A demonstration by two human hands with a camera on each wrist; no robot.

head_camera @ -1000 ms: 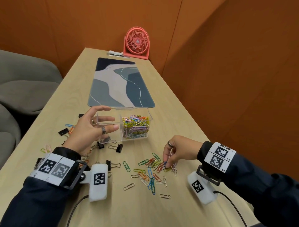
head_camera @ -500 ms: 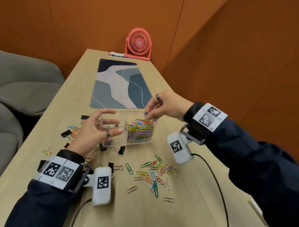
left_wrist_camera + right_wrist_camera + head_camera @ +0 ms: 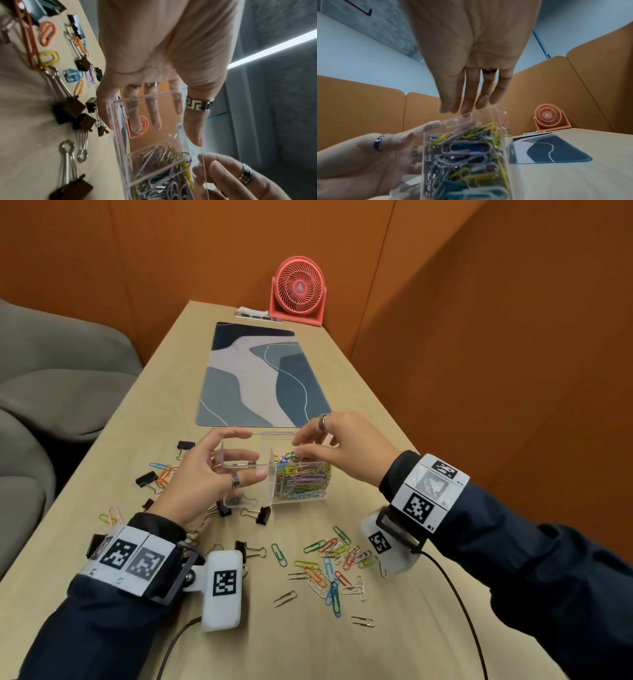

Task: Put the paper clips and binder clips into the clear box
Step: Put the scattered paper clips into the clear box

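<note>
The clear box (image 3: 277,433) stands mid-table with two compartments. Its right one is packed with coloured paper clips (image 3: 301,477) (image 3: 465,152). My left hand (image 3: 255,455) holds the box's left compartment, thumb on the near wall and fingers on the far side, which shows through the clear wall (image 3: 120,135). My right hand (image 3: 298,446) hovers over the right compartment with fingers straight, pointing down and holding nothing (image 3: 464,106). Loose paper clips (image 3: 329,570) lie in front of the box. Black binder clips (image 3: 262,513) (image 3: 68,109) lie near my left wrist.
More binder clips (image 3: 147,479) and paper clips (image 3: 161,469) are scattered left of the box. A patterned desk mat (image 3: 260,381) lies behind it, a pink fan (image 3: 298,292) at the far end. A grey sofa (image 3: 51,371) is at the left, an orange wall at the right.
My right hand lifted a pinch of paper clips from the front pile, carried it over the box's right compartment and has spread its fingers. My left hand stayed on the box.
</note>
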